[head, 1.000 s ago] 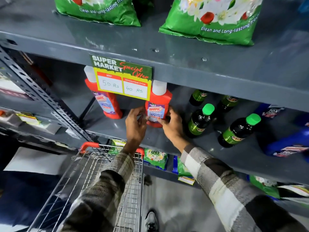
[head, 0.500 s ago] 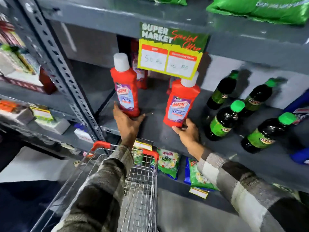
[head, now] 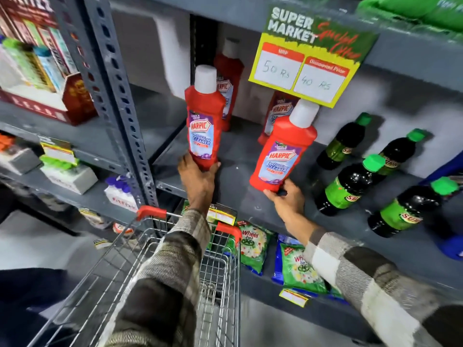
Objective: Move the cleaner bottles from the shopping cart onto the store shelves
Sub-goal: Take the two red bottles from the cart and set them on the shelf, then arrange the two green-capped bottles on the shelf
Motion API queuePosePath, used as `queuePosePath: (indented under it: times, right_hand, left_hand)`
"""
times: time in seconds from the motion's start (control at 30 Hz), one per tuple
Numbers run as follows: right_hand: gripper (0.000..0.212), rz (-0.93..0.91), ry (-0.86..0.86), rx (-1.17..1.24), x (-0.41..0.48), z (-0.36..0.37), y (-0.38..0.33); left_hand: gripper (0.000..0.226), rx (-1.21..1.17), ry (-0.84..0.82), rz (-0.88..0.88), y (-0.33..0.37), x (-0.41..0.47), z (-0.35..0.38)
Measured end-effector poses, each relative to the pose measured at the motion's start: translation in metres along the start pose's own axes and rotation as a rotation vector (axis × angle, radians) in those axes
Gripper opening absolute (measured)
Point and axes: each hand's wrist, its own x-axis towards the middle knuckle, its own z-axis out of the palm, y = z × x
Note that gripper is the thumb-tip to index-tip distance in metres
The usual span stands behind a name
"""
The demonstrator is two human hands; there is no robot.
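Two red cleaner bottles with white caps stand at the front of the grey shelf (head: 240, 156). My left hand (head: 199, 180) grips the base of the left red cleaner bottle (head: 204, 121), which stands upright. My right hand (head: 288, 199) holds the bottom of the right red cleaner bottle (head: 283, 149), which leans to the right. Two more red cleaner bottles (head: 229, 81) stand behind them, the right one partly hidden by the price sign. The wire shopping cart (head: 150, 266) sits below my arms; I see no bottles in its visible part.
Several dark bottles with green caps (head: 350, 184) stand on the shelf's right half. A green and yellow price sign (head: 305, 61) hangs from the shelf above. A perforated upright post (head: 117, 101) borders the left. Green detergent packets (head: 298, 269) lie on the lower shelf.
My left hand went from the right bottle to the left bottle's base. My right hand stayed under the right bottle. The view moved closer and tilted.
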Motion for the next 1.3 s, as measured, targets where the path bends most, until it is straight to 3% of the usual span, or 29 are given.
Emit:
queuePosePath:
  times: [0.27,0.77,0.93,1.07,1.2,1.3]
  right_hand:
    - [0.045,0.004,-0.031,-0.1,0.001,0.008,-0.002]
    - [0.044,0.002,-0.047,-0.195,0.003,0.011,-0.003]
    - [0.095,0.052,-0.114,-0.051,-0.01,0.0,-0.002]
    - [0.073,-0.079,0.053,0.164,-0.051,-0.019,0.006]
    - [0.031,-0.157,0.305,0.271,-0.083,-0.064,0.025]
    - [0.025,-0.088,0.462,0.369,-0.089,-0.106,0.051]
  left_hand:
    - [0.085,-0.018,-0.025,-0.034,0.002,0.001,-0.003]
    - [0.1,-0.024,-0.045,-0.09,0.001,0.006,0.001]
    - [0.113,-0.124,0.028,-0.105,0.014,-0.022,-0.01]
    - [0.083,-0.075,0.066,0.183,0.016,-0.095,-0.004]
    - [0.047,-0.081,-0.201,0.546,0.031,-0.166,0.024]
    - [0.037,-0.201,-0.466,0.559,0.059,-0.197,0.047]
